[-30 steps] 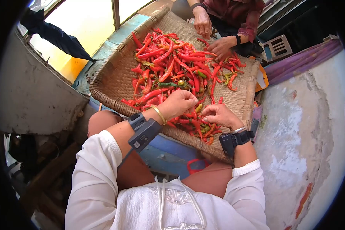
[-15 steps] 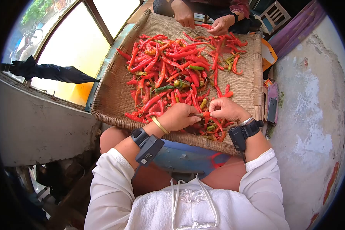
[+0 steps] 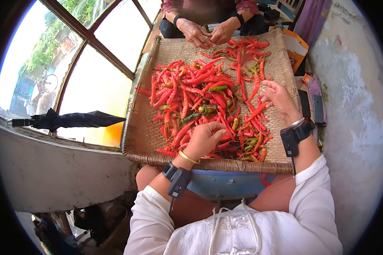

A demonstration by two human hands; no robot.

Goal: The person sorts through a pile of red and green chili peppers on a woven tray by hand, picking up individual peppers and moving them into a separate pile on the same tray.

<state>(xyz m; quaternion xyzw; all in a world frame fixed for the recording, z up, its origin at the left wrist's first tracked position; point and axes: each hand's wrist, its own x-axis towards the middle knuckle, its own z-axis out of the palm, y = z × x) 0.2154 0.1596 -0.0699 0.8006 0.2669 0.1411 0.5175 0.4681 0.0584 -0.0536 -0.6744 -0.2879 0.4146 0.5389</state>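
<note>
A wide woven tray (image 3: 281, 146) holds a large heap of red chili peppers (image 3: 191, 91), with a few green ones mixed in. My left hand (image 3: 205, 138) is over the near edge of the heap, its thumb and fingers bent together; whatever lies between them is too small to make out. On the right, my right hand (image 3: 280, 101) hovers beside the smaller spread of peppers, its fingers apart and holding nothing visible. Just left of its fingertips is a long red chili pepper (image 3: 254, 88).
Across the tray, another person's hands (image 3: 208, 34) are close together over the far edge. A folded dark umbrella (image 3: 78, 120) lies along the windowsill at left. A phone (image 3: 318, 108) and an orange-edged box (image 3: 297, 46) stand by the right wall.
My hands have come apart from the chili pepper they both held; the right moved up and right. The view shifted, and the other person's hands drew together.
</note>
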